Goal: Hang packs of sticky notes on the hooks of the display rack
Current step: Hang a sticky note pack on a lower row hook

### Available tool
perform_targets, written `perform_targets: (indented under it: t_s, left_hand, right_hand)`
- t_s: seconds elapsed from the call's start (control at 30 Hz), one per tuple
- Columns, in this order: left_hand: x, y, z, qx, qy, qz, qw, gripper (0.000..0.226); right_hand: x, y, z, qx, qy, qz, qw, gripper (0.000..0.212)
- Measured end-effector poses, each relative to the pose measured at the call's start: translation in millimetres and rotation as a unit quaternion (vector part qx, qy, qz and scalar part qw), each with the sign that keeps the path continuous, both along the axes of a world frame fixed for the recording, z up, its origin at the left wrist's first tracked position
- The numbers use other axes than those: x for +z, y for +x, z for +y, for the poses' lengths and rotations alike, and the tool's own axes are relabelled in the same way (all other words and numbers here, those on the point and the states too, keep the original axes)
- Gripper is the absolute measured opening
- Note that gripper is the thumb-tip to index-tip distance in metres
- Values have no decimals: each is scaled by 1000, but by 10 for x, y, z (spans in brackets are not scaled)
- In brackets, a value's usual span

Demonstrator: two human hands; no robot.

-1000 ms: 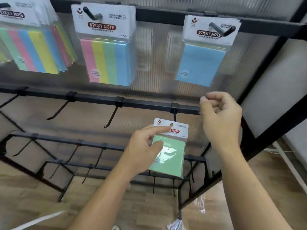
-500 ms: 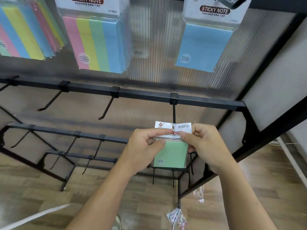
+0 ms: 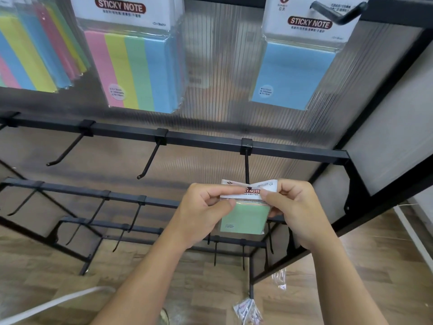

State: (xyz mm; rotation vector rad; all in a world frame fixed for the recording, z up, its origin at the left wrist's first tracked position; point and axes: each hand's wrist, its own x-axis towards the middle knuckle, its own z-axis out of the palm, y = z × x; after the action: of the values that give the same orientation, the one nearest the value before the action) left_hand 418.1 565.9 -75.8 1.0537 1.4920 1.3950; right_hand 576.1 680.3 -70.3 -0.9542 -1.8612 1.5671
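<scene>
The green pack [image 3: 244, 218] I hold shows only "NOTE" on its white header. Above it to the left, the striped pack [image 3: 136, 71] reads "STICKY NOTE"; above it, slightly right, the blue pack [image 3: 293, 73] likewise.

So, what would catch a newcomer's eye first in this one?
In the centre of the frame, the left hand and right hand pinch the white header card of a green sticky-note pack in clear plastic at the end of a black metal hook. Above hang a pink-yellow-green-blue striped pack and, to its right, a plain blue pack.
</scene>
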Motion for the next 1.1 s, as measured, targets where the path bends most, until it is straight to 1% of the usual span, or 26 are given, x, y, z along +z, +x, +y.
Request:
perform_targets:
  t_s: [0.17,0.27,0.33,0.43,0.53,0.6,0.67,0.73,0.8,0.87,0.9,0.97,1.03,1.1]
  left_hand:
    - [-20,-22,48,0,-7,-22,1000,34]
    - [-40,-62,120,12,-32,0,999,34]
    - [-31,-96,196,15,-49,48,998,35]
    - [29,-140,310,13,-76,150,986,41]
    - [106,-162,407,10,-89,221,971,47]
    - [170,-164,457,5,-107,264,959,52]
    - [229,-166,467,9,-120,294,948,55]
    - [292,-161,424,16,-125,306,944,56]
    - [364,-169,343,27,-128,335,933,57]
    - [468,-174,228,47,-123,383,914,56]
    - [525,-166,157,59,-122,408,903,56]
    - [625,-152,25,84,-121,459,876,55]
    - [673,-178,-141,126,-130,508,842,55]
    - [681,-276,-358,172,-150,528,818,55]
  right_hand:
    - [-17,-41,25,-23,-20,-8,1000,20]
    - [-71,-111,75,-54,-27,-22,998,19]
    - [-89,-184,128,-78,3,-47,996,20]
    - [-57,-301,201,-114,77,-100,985,23]
    - [-1,-398,271,-147,138,-119,972,35]
    - [34,-438,312,-165,169,-150,960,44]
    - [63,-455,334,-172,189,-179,950,41]
    - [91,-446,327,-179,196,-200,943,30]
    - [174,-403,274,-202,203,-198,937,20]
    - [327,-367,172,-212,245,-177,930,16]
    - [407,-363,107,-202,269,-164,927,16]
    - [555,-385,-32,-158,312,-146,925,24]
    - [663,-462,-179,-93,347,-148,921,35]
    - [711,-593,-322,-24,366,-161,916,42]
